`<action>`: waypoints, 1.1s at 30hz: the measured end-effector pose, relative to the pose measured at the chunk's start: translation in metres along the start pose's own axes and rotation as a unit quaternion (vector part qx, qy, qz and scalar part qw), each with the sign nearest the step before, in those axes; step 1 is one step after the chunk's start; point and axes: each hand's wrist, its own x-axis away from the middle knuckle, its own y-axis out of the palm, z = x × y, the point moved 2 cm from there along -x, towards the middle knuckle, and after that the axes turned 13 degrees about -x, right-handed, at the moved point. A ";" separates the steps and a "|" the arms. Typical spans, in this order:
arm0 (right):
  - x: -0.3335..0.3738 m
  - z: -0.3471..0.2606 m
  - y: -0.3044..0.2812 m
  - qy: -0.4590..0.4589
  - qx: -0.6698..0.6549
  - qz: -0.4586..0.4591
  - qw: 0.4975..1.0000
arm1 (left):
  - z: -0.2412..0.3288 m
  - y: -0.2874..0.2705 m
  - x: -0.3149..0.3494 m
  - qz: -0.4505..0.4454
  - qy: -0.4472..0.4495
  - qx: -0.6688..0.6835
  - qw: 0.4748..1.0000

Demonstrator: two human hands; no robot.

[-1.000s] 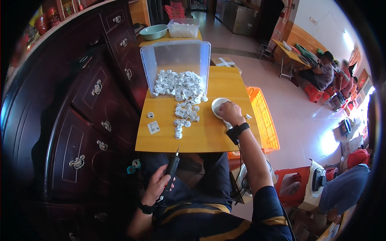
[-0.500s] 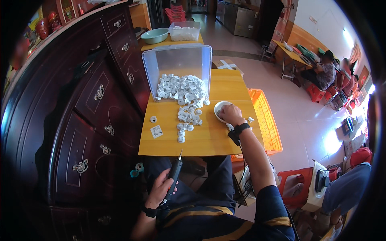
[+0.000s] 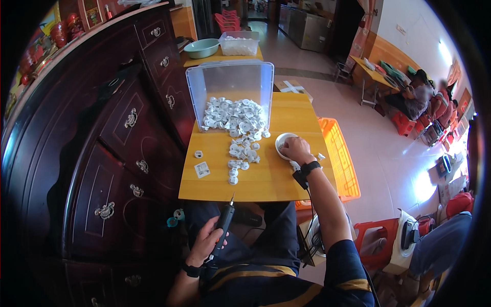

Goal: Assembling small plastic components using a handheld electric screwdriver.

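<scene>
My left hand (image 3: 205, 241) grips a slim black electric screwdriver (image 3: 223, 224) in front of the table's near edge, its thin bit pointing up and away from me. On the right of the wooden table (image 3: 215, 187), my right hand (image 3: 298, 150) dips its fingertips into a small white bowl (image 3: 279, 141). The fingers are drawn together, and what they pinch is hidden. Small white plastic parts (image 3: 236, 113) spill from a clear bin (image 3: 230, 79) lying on its side, trailing towards me in a narrow line. One separate white part (image 3: 198, 154) lies left, above a square printed label (image 3: 202, 170).
An orange plastic crate (image 3: 340, 161) stands against the table's right side. Dark wooden drawers (image 3: 120, 148) line the left. Behind the bin are a green basin (image 3: 201, 48) and a filled clear tub (image 3: 239, 45). A red stool (image 3: 376, 240) is at right; people sit farther off.
The whole view has shifted slightly. My right hand stays at the bowl with its fingers inside, and my left hand still holds the screwdriver in nearly the same place.
</scene>
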 end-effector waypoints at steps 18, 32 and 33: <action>0.094 -0.090 0.058 -0.024 -0.629 -0.136 0.765 | 0.030 0.013 0.003 -0.016 0.057 -0.021 0.998; 0.124 -0.112 0.082 0.042 -0.676 -0.133 0.724 | 0.017 0.010 0.006 -0.018 0.070 -0.020 0.997; 0.125 -0.114 0.081 0.045 -0.671 -0.139 0.727 | 0.016 0.010 0.006 -0.017 0.070 -0.023 0.997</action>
